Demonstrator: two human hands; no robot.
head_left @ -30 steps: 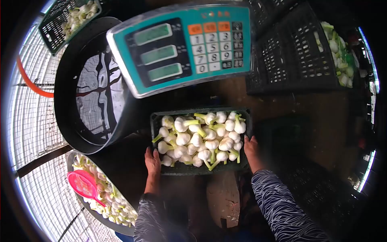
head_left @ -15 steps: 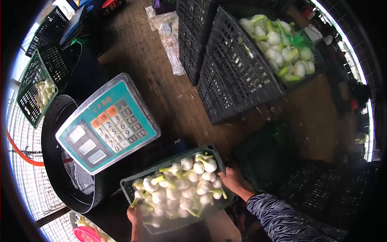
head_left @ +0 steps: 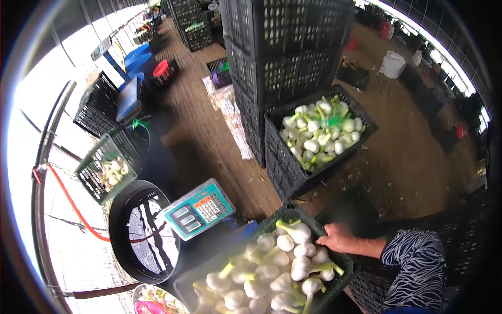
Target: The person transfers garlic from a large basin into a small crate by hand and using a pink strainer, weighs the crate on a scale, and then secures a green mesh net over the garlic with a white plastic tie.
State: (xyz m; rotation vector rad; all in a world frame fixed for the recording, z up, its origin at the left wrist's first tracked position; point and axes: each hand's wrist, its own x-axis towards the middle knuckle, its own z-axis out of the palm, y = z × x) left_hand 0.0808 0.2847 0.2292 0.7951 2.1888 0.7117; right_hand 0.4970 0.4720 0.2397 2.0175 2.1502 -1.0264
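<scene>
A dark green plastic crate [head_left: 342,261] full of garlic bulbs [head_left: 282,269] with short green stems fills the lower middle of the view, close to me. My right hand [head_left: 337,238] grips the crate's right rim, fingers closed over the edge. The near side of the crate runs out of the frame at the bottom, and my left hand is out of sight. Just beyond the crate is a digital scale display [head_left: 198,208] with a teal face and a keypad.
Tall stacks of black crates [head_left: 293,31] stand ahead. Beside them, a black crate [head_left: 285,180] holds more garlic with green netting on top. At the left are a large black tub [head_left: 117,225], a tilted green crate [head_left: 86,167] with garlic pieces, and a red hose [head_left: 78,209].
The crate of garlic has come closer and higher, my right hand still on its rim. My left hand has left the view. The camera has tilted up, and the scale display looks smaller.
</scene>
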